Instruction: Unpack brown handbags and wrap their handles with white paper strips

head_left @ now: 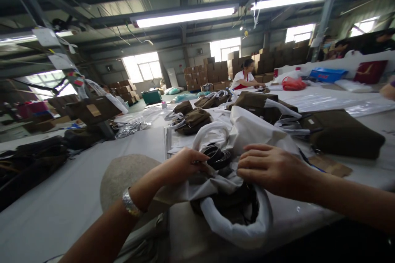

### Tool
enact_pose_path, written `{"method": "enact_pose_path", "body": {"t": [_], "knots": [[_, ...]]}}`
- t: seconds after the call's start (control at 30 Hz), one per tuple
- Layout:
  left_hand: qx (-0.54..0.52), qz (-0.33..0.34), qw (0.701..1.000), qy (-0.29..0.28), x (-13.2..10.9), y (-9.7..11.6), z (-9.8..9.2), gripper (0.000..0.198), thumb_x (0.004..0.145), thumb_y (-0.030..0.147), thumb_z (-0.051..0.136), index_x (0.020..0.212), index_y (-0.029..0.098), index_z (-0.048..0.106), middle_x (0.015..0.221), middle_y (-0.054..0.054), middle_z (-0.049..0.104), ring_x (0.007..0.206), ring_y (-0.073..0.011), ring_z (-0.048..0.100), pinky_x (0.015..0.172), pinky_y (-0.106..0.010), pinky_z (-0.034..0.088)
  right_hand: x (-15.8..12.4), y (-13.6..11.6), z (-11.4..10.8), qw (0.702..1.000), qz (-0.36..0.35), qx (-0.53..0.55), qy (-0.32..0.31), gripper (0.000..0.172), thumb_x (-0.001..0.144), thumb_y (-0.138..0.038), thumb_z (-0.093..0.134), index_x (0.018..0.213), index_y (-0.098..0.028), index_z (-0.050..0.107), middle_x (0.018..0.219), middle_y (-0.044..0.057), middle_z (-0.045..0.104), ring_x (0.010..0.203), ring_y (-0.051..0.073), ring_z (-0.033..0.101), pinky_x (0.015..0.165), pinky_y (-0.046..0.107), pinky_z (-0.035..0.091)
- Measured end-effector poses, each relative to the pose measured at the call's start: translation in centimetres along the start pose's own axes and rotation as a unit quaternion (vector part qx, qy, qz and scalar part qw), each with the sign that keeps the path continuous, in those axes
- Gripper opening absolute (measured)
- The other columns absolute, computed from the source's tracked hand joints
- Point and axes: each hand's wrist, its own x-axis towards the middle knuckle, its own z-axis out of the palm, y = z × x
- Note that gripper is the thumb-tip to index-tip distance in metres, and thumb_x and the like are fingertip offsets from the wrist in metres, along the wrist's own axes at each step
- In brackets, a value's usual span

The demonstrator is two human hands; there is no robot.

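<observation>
In front of me lies a dark olive handbag (228, 209) with its handles wrapped in white; the near wrapped handle (237, 228) loops toward me. White sheet material (197, 189) is bunched over the bag's opening. My left hand (185, 164) pinches a fold of it between thumb and fingers. Across from it, my right hand (268, 168) has its fingers curled down on the same sheet, fingertips partly hidden. Between the hands sits a coiled dark strap (217, 156), close to my left fingertips. The far wrapped handle (211, 131) arches behind it.
Several olive bags (194, 120) lie beyond my hands, and a larger olive bag (342, 131) is at right. A grey round patch (123, 176) is at left. A blue tray (328, 74) and red plastic bag (293, 84) are farther back. A co-worker (243, 78) sits across the table.
</observation>
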Motion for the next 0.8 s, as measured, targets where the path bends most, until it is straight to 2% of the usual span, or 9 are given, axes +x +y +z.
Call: {"method": "enact_pose_path", "body": {"t": [0.1,0.17,0.27,0.33,0.4,0.47,0.6,0.73,0.8], "knots": [[0.007,0.0,1.0,0.012,0.0,0.0,0.1,0.027,0.089,0.029,0.063,0.106,0.013,0.077,0.095,-0.007,0.078,0.088,-0.0223,0.068,0.078,-0.025,0.049,0.5,-0.3,-0.9,0.996,-0.01,0.043,0.08,0.02,0.094,-0.008,0.054,0.103,-0.018,0.068,0.107,0.004,0.076,0.102,0.016,0.069,0.111,0.04,0.043],[0.014,0.004,1.0,0.017,0.0,0.0,0.2,0.027,0.089,0.028,0.062,0.107,0.014,0.077,0.096,-0.007,0.078,0.088,-0.0227,0.068,0.078,-0.026,0.048,0.7,-0.4,-1.3,0.995,0.002,0.04,0.095,0.02,0.094,-0.006,0.053,0.104,-0.017,0.067,0.107,0.005,0.076,0.1,0.015,0.07,0.105,0.035,0.048],[0.021,0.01,0.999,0.025,0.0,0.2,0.2,0.029,0.09,0.028,0.061,0.109,0.013,0.076,0.099,-0.008,0.078,0.089,-0.0231,0.068,0.079,-0.028,0.047,0.8,-0.7,-1.8,0.994,0.011,-0.05,0.096,0.022,0.097,-0.007,0.051,0.11,-0.016,0.066,0.111,0.007,0.076,0.096,0.016,0.071,0.087,0.03,0.055],[0.025,0.009,0.999,0.033,0.0,0.2,0.1,0.029,0.09,0.029,0.06,0.107,0.012,0.076,0.095,-0.008,0.077,0.087,-0.0227,0.067,0.078,-0.028,0.047,0.7,-1.2,-2.2,0.99,-0.029,-0.103,0.087,0.026,0.1,-0.01,0.046,0.114,-0.017,0.066,0.116,0.006,0.075,0.103,0.018,0.07,0.089,0.033,0.054],[0.024,0.006,0.999,0.035,0.1,0.2,-0.1,0.027,0.09,0.03,0.06,0.102,0.012,0.076,0.092,-0.007,0.077,0.085,-0.0218,0.066,0.076,-0.027,0.047,0.6,-1.7,-2.2,0.989,-0.093,-0.095,0.06,0.03,0.103,-0.012,0.04,0.113,-0.018,0.067,0.114,0.005,0.075,0.101,0.018,0.069,0.09,0.034,0.053],[0.019,0.005,0.999,0.028,0.2,0.0,-0.4,0.026,0.089,0.031,0.061,0.099,0.012,0.076,0.091,-0.005,0.077,0.085,-0.021,0.066,0.076,-0.026,0.047,0.6,-2.1,-1.6,0.992,-0.105,-0.062,0.025,0.026,0.103,-0.015,0.042,0.108,-0.017,0.068,0.1,0.005,0.077,0.083,0.017,0.07,0.077,0.033,0.054],[0.017,0.008,1.0,0.022,0.4,-0.4,-0.5,0.026,0.089,0.03,0.06,0.101,0.013,0.076,0.092,-0.003,0.077,0.086,-0.0199,0.066,0.076,-0.024,0.046,0.9,-2.3,0.9,0.997,0.039,-0.061,-0.029,0.016,0.093,-0.024,0.065,0.106,-0.015,0.065,0.084,0.004,0.073,0.07,0.021,0.069,0.061,0.033,0.05],[0.023,0.009,0.999,0.026,0.4,-0.5,-0.3,0.026,0.09,0.028,0.059,0.103,0.014,0.076,0.093,-0.003,0.077,0.086,-0.02,0.066,0.077,-0.025,0.046,1.6,-2.4,2.0,0.978,0.197,-0.039,-0.06,0.027,0.082,-0.018,0.077,0.104,-0.018,0.061,0.089,0.003,0.072,0.079,0.024,0.07,0.064,0.034,0.048],[0.021,0.011,0.999,0.026,0.4,-0.5,-0.2,0.026,0.09,0.027,0.058,0.105,0.014,0.075,0.096,-0.003,0.077,0.088,-0.0205,0.067,0.079,-0.024,0.046,1.8,-2.6,2.0,0.97,0.235,-0.02,-0.065,0.027,0.082,-0.016,0.076,0.104,-0.019,0.061,0.095,0.004,0.072,0.086,0.025,0.07,0.069,0.035,0.048]]}}
